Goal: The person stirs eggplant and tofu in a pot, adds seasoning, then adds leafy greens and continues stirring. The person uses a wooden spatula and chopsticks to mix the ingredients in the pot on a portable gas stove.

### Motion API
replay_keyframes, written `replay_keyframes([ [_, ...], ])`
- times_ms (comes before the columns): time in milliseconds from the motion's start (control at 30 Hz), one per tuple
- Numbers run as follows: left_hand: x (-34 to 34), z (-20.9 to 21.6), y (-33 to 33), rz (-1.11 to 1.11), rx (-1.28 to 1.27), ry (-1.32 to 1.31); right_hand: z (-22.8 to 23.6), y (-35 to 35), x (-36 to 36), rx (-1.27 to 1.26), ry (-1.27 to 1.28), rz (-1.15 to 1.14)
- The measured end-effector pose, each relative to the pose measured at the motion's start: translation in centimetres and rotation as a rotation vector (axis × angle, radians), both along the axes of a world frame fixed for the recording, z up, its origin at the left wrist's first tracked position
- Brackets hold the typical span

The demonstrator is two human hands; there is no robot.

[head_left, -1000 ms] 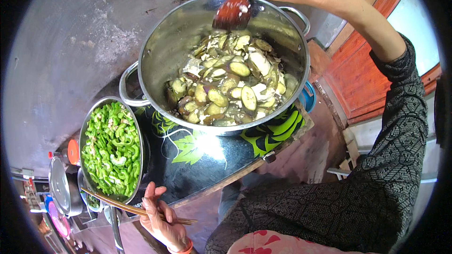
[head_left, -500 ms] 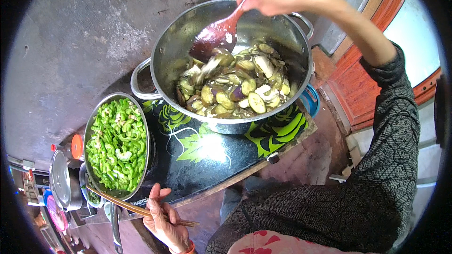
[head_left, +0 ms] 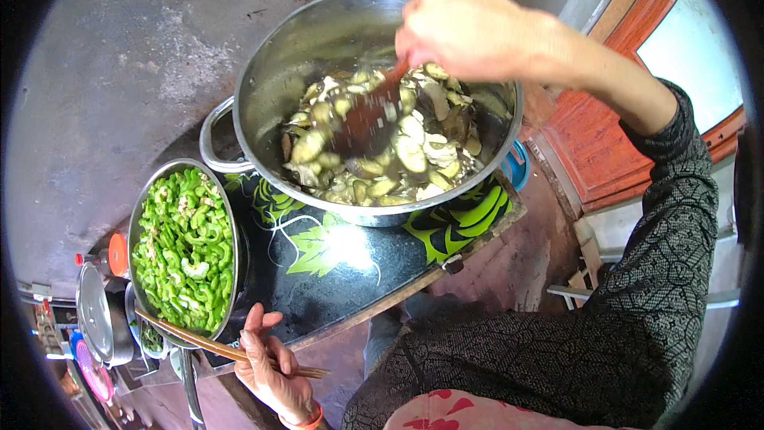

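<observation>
My right hand (head_left: 458, 24) is wrapped round the handle of a dark red spatula (head_left: 370, 119), whose blade is blurred by motion down among the food. Sliced eggplant (head_left: 410, 155) with pale pieces fills the bottom of a large steel pot (head_left: 259, 115) with loop handles. Near the lower edge, my left hand (head_left: 278, 370) holds a pair of wooden chopsticks (head_left: 211, 345). Their far ends reach to the rim of a frying pan (head_left: 232, 295), which holds chopped green vegetables (head_left: 187, 251) with small light bits.
Under the pot and pan lies a black glass stovetop (head_left: 278, 295) with green floral print. A lidded pot (head_left: 95, 314) and an orange-lidded jar (head_left: 118, 255) stand left of the pan. A blue basin (head_left: 517, 166) sits beyond the stove's right end, near a wooden door (head_left: 605, 159).
The spatula has swung lower into the eggplant, and my right hand has come down with it. The slices have shifted. Pot and pan appear slightly further left in view.
</observation>
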State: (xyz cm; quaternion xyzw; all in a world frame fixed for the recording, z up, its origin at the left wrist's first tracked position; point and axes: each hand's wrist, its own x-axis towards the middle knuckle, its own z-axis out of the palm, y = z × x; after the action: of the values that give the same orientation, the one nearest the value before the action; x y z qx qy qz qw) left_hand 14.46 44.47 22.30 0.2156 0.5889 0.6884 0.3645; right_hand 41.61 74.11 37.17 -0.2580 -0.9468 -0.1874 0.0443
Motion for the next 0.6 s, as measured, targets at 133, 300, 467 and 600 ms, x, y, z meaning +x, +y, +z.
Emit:
replay_keyframes([
  [133, 0.0, -0.2, 0.1, -0.023, -0.016, 0.023, 4.4, -0.1, 1.1, 0.141, -0.145, -0.177],
  [300, 0.6, -0.2, 0.6, -0.027, -0.045, 0.028, 3.0, 1.0, 1.2, 0.391, -0.271, -0.110],
  [467, 1.0, 0.0, 1.0, -0.075, -0.050, 0.040, 0.2, 1.7, 3.0, 0.107, -0.374, -0.038],
  [600, 1.3, -0.1, 1.0, -0.059, -0.046, 0.036, 1.4, 1.2, 3.6, -0.088, -0.520, -0.130],
])
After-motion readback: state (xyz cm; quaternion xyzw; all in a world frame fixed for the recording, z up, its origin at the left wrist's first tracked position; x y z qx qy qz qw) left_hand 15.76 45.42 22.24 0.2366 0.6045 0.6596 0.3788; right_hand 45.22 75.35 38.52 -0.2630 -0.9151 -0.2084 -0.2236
